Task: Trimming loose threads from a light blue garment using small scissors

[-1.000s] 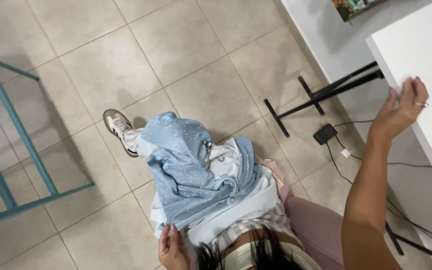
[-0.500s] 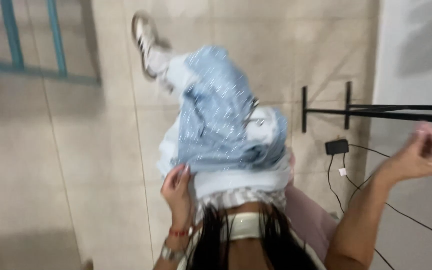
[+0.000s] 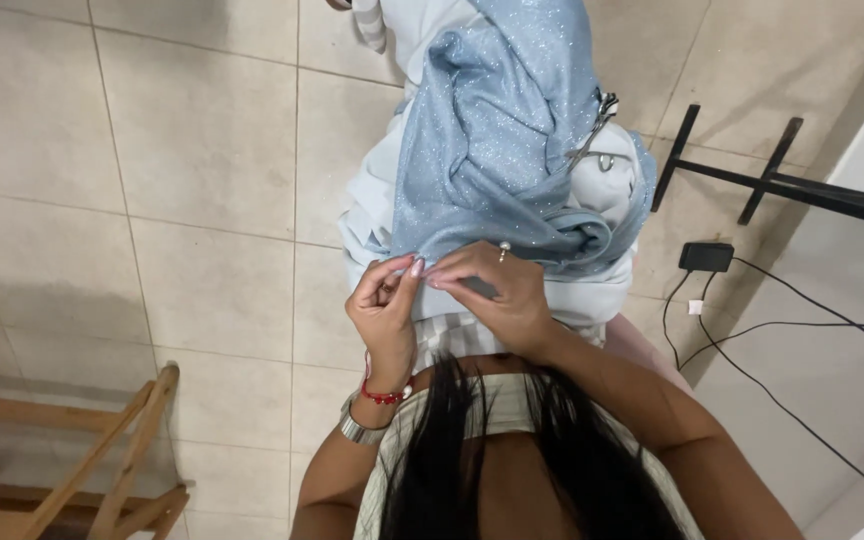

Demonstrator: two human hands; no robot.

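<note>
A light blue glittery fabric [image 3: 497, 150] lies bunched over white garments [image 3: 592, 285] on my lap. My left hand [image 3: 384, 305], with a red bracelet and a metal watch at the wrist, pinches the fabric's near edge. My right hand [image 3: 497, 292], wearing a ring, grips the same edge just beside it, fingertips touching the left hand's. A metal hanger hook [image 3: 597, 130] pokes out of the fabric's right side. My dark hair hangs down over my chest below the hands.
Beige tiled floor [image 3: 182, 170] lies all around. A wooden frame [image 3: 102, 470] stands at the lower left. Black metal table legs [image 3: 762, 180] sit at the right, with a black power adapter [image 3: 707, 257] and cables on the floor beside them.
My right hand has come down from the white table to the fabric's edge. My left hand has moved up to meet it. The view has swung toward my lap.
</note>
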